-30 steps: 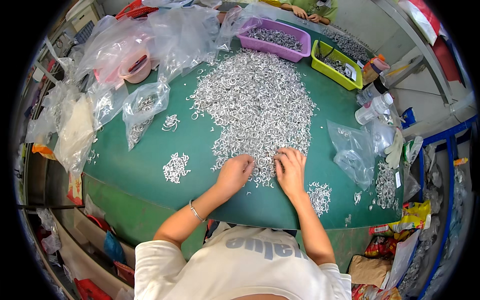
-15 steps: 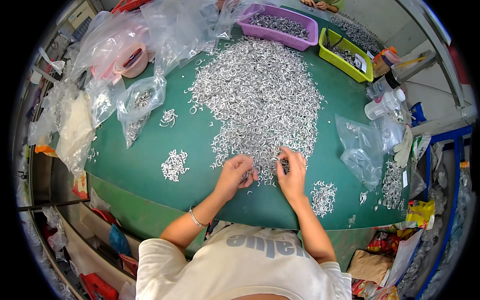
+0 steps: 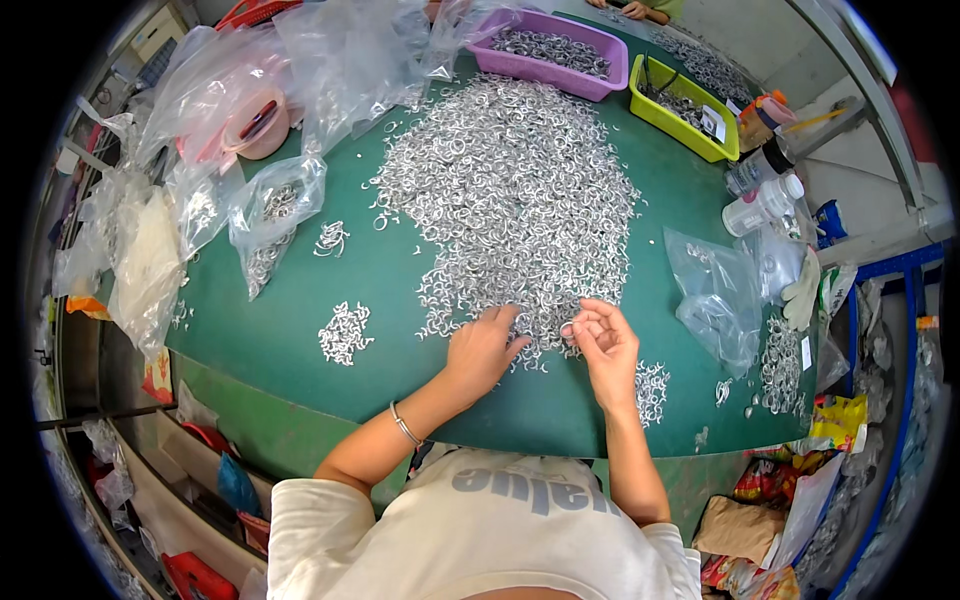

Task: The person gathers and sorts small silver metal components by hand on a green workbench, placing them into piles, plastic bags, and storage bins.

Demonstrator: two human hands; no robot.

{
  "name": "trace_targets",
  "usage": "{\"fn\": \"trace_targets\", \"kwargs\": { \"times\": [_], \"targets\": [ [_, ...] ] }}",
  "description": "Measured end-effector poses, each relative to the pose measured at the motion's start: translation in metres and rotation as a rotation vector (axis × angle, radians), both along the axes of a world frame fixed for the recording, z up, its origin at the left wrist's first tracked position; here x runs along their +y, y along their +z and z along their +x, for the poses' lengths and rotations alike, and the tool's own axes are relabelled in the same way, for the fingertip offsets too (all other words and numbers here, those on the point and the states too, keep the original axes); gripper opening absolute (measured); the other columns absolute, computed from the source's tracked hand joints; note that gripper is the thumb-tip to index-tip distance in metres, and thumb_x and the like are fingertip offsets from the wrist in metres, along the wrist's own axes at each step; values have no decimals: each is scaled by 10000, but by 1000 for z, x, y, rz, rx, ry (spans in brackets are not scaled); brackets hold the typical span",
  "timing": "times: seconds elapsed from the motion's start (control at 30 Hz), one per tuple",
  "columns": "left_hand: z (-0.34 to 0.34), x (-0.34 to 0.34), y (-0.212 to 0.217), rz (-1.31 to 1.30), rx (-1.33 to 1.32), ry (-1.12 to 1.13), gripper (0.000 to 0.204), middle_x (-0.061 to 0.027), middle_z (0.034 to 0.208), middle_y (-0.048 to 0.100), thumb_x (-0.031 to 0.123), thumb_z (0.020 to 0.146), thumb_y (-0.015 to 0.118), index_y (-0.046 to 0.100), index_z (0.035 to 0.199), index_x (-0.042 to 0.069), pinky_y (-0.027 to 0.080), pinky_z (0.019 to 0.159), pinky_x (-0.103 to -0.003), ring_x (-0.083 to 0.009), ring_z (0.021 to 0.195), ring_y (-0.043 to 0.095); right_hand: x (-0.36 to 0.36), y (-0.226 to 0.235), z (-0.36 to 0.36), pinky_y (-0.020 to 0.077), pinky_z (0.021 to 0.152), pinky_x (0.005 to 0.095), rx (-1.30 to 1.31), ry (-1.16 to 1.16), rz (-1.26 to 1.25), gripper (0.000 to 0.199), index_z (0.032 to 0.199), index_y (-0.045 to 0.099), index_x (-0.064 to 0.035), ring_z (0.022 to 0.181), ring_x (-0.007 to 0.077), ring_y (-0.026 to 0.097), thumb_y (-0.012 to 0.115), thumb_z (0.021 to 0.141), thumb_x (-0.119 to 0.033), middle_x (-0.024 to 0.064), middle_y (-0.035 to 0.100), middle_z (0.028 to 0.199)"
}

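A broad heap of small silvery metal rings, many of them open C shapes, spreads over the green table. At its near edge rests my left hand, fingers stretched onto the rings and thumb apart, with no ring visible in it. Just to the right, my right hand pinches a single metal ring between thumb and fingers above the heap's edge. A small pile of C-shaped pieces lies to the left; another small pile sits beside my right wrist, partly hidden by it.
A purple basket and a yellow-green basket hold metal parts at the back. Clear plastic bags and a pink tub stand left. Bottles and another bag line the right. A co-worker's hands show far off.
My left hand has gone from curled to stretched out on the heap. My right hand has shifted slightly right and turned, now holding a ring up. The whole view has moved a little.
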State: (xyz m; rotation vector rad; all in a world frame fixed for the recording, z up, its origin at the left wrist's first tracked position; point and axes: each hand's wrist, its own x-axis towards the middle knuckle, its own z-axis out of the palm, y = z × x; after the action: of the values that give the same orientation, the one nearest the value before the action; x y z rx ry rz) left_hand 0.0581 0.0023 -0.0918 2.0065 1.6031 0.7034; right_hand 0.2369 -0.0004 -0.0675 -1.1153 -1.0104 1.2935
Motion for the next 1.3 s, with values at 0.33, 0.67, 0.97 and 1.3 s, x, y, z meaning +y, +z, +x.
{"fn": "trace_targets", "kwargs": {
  "times": [0.33,0.67,0.97,1.3],
  "targets": [
    [-8,13,-15,-1,-617,34,107,-15,737,575,119,862,641,583,882,32,429,494,-305,-153,570,543,-1,-25,14,426,592,212,-226,-9,-106,337,1119,586,-11,674,76,512,692,800,14,30,616,912],
    [-37,-7,3,-743,-1353,103,188,-54,880,565,114,869,589,564,1035,29,344,467,-196,-100,591,442,2,-34,0,389,476,256,-899,-157,252,302,1072,622,-7,531,82,436,701,781,0,36,624,827],
    [-11,-7,-6,14,-24,24,239,-99,831,612,117,790,705,599,987,34,491,586,-359,-241,662,622,5,6,-3,322,440,202,763,-54,-545,192,1112,555,-9,541,81,447,524,949,-107,39,556,776],
    [-39,3,15,-755,-1609,12,180,-55,793,568,198,937,480,546,962,33,293,430,-182,-99,594,447,-9,-29,-26,352,503,182,-279,154,-73,191,1043,667,-39,584,6,428,662,855,-67,-51,566,721]
  ]
}}
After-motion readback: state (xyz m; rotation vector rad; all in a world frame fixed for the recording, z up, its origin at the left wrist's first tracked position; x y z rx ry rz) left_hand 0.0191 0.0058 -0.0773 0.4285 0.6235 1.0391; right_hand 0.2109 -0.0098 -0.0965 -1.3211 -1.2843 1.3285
